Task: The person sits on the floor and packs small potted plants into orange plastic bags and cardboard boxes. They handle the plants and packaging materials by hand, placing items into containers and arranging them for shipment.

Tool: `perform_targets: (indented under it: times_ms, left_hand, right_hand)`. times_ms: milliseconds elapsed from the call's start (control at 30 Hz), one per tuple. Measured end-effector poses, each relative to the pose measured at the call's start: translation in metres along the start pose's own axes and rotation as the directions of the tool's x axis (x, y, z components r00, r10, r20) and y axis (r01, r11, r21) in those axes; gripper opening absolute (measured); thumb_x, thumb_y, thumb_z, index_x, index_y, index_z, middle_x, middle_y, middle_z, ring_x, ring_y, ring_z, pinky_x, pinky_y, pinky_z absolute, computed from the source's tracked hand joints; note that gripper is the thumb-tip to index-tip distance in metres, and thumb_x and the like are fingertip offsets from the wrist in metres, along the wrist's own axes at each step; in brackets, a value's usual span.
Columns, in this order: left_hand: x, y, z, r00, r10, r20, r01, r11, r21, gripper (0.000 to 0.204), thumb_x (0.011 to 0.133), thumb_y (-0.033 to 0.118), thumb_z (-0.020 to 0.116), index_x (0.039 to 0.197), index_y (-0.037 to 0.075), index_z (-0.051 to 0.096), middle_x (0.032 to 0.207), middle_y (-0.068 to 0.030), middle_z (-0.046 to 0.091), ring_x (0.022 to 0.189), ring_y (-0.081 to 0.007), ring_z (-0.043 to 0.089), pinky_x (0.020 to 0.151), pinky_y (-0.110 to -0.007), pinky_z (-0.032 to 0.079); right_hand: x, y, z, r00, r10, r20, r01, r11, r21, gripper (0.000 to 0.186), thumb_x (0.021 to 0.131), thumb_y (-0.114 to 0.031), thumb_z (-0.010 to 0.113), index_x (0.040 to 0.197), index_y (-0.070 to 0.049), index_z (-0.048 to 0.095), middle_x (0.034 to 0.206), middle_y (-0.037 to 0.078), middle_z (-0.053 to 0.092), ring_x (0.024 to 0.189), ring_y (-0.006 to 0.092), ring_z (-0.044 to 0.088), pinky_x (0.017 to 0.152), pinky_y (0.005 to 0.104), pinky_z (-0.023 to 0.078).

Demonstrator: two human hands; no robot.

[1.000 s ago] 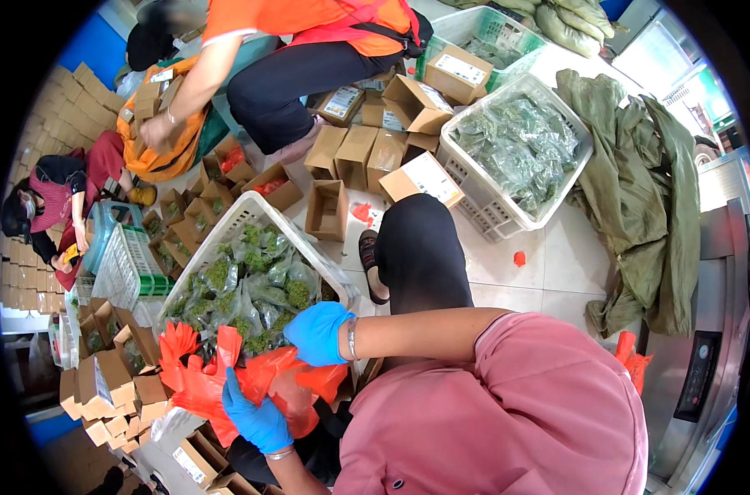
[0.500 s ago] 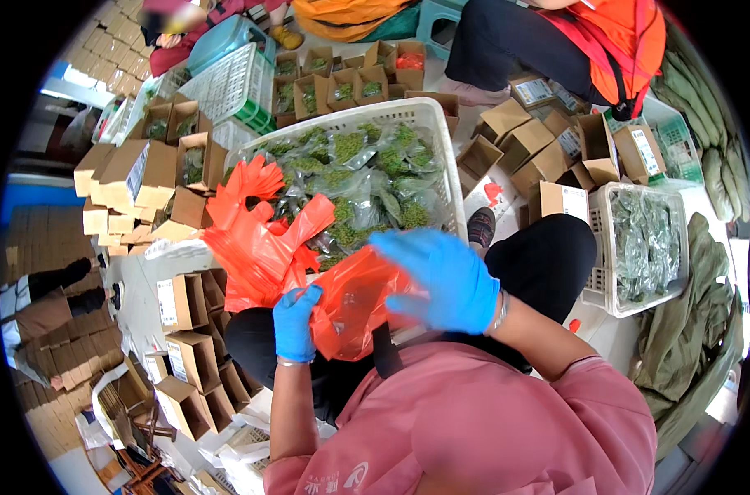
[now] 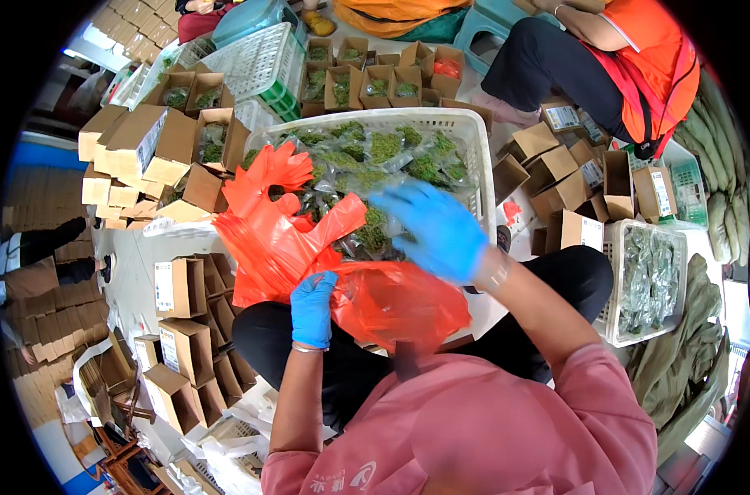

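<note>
Blue gloves cover both my hands. My left hand [image 3: 312,310] is closed on the edge of a red plastic bag [image 3: 399,304], which hangs puffed out over my lap. Just above that bag is my right hand [image 3: 437,224], its fingers spread, blurred at the tips and holding nothing. A stack of red plastic bags [image 3: 263,223] lies over the near left corner of a white crate [image 3: 476,153]. Inside the crate are several clear bags of green produce [image 3: 385,147], small and bead-like; my right hand hides part of them.
Open cardboard boxes [image 3: 185,289] stand stacked to my left, with more [image 3: 548,169] at the right. Another white crate [image 3: 648,276] of bagged greens sits by my right knee. Across from me, a person in an orange vest [image 3: 651,58] sits near boxes holding green bags [image 3: 375,87].
The red bag has spread wider toward the right. My right hand has moved up and right, off the bag, its fingers now apart. The view has shifted slightly.
</note>
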State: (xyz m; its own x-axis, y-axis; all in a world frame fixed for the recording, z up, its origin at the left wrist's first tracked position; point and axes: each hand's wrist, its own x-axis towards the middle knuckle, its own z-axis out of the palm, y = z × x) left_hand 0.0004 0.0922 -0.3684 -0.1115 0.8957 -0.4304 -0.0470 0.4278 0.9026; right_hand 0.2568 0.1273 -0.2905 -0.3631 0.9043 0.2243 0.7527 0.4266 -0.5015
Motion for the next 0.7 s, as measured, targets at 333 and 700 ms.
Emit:
perform_targets:
  times_ms: [333,700]
  left_hand:
    - [0.002,-0.019,-0.008,0.997,-0.058,0.05,0.062,0.995,-0.079,0.01,0.085,0.011,0.067,0.091,0.003,0.067,0.079,0.0049,0.06,0.069,-0.0035,0.049,0.064,-0.02,0.041]
    - [-0.014,0.01,0.002,0.995,-0.068,0.07,0.077,0.987,-0.143,0.009,0.085,0.012,0.066,0.09,0.004,0.066,0.078,0.003,0.061,0.068,-0.0045,0.051,0.063,-0.02,0.04]
  right_hand:
    - [0.086,0.089,0.099,0.933,0.009,0.359,-0.004,1.0,-0.014,0.05,0.077,-0.016,0.063,0.126,-0.008,0.052,0.12,0.014,0.057,0.109,0.0316,0.055,0.086,0.0426,0.048]
    - [0.059,0.08,0.079,0.983,0.045,0.18,-0.036,0.998,-0.052,0.06,0.077,-0.003,0.054,0.135,-0.013,0.043,0.111,0.019,0.061,0.093,0.0366,0.061,0.079,0.0439,0.05]
